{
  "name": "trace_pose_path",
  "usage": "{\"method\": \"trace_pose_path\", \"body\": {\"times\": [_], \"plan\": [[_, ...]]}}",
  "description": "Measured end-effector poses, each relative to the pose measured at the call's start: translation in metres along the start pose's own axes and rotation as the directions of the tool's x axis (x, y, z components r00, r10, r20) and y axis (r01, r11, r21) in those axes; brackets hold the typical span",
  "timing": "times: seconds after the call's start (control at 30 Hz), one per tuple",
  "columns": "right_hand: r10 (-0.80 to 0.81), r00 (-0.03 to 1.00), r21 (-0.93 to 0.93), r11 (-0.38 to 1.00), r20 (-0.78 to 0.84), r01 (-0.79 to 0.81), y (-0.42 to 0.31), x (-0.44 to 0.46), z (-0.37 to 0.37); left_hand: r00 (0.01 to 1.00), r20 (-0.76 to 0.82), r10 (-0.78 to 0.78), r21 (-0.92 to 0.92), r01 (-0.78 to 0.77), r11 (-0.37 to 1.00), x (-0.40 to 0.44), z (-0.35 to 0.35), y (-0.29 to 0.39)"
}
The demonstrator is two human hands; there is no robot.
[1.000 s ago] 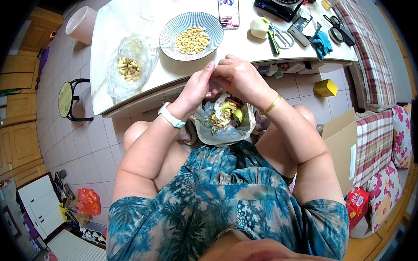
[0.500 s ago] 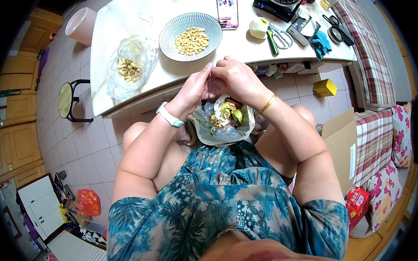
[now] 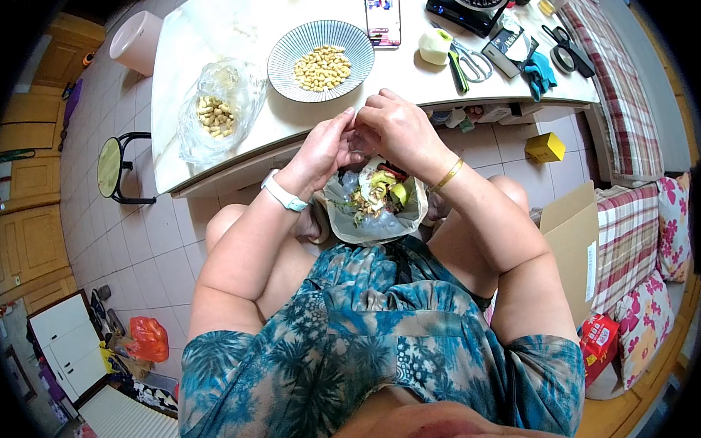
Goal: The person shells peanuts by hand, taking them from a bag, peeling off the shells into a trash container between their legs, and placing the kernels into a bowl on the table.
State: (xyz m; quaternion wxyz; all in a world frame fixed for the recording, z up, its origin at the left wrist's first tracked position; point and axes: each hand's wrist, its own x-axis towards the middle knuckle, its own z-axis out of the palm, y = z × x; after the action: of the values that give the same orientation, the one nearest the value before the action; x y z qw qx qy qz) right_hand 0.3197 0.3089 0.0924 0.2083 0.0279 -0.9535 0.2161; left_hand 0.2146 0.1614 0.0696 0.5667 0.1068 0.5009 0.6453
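Note:
My left hand (image 3: 326, 149), with a white watch on the wrist, meets my right hand (image 3: 397, 126) just off the table's near edge. Both sets of fingers are pinched together at the tips; whatever lies between them is too small and hidden to make out. Below them is a lined waste bin (image 3: 366, 235) holding peels and scraps. Beyond my hands stands a striped bowl (image 3: 279, 58) of pale yellow, shelled-looking nuts or beans (image 3: 322, 68). To its left lies a clear plastic bag (image 3: 242, 88) with similar, larger pale pieces (image 3: 216, 115).
On the white table (image 3: 197, 39) are a lit phone (image 3: 383, 17), a peeled fruit (image 3: 435, 46), a green-handled peeler (image 3: 458, 71), scissors (image 3: 478, 63), a teal cloth (image 3: 540, 73) and a black appliance (image 3: 467, 6). A stool (image 3: 113, 169) stands left; a cardboard box (image 3: 571, 246) is right.
My right hand's knuckles have risen slightly, and the fingers of both hands have shifted a little at the tips. The bowl, the bag and the other things on the table look the same.

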Motion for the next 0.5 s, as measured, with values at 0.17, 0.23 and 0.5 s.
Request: {"method": "trace_pose_path", "body": {"times": [0.17, 0.23, 0.5], "plan": [[0.073, 0.997, 0.188, 0.98, -0.016, -0.069, 0.002, 0.002, -0.007, 0.998, -0.023, 0.057, -0.066, -0.058, 0.996, 0.015, -0.024, -0.01], [0.066, 0.997, 0.225, 0.971, 0.047, -0.075, 0.01, 0.002, -0.008, 0.995, -0.075, 0.069, -0.035, -0.072, 0.997, 0.012, -0.018, -0.004], [0.035, 0.879, 0.011, 0.999, 0.475, -0.046, 0.031, -0.015, 0.018, 0.981, -0.15, 0.123, 0.053, -0.116, 0.992, 0.018, -0.026, -0.007]]}}
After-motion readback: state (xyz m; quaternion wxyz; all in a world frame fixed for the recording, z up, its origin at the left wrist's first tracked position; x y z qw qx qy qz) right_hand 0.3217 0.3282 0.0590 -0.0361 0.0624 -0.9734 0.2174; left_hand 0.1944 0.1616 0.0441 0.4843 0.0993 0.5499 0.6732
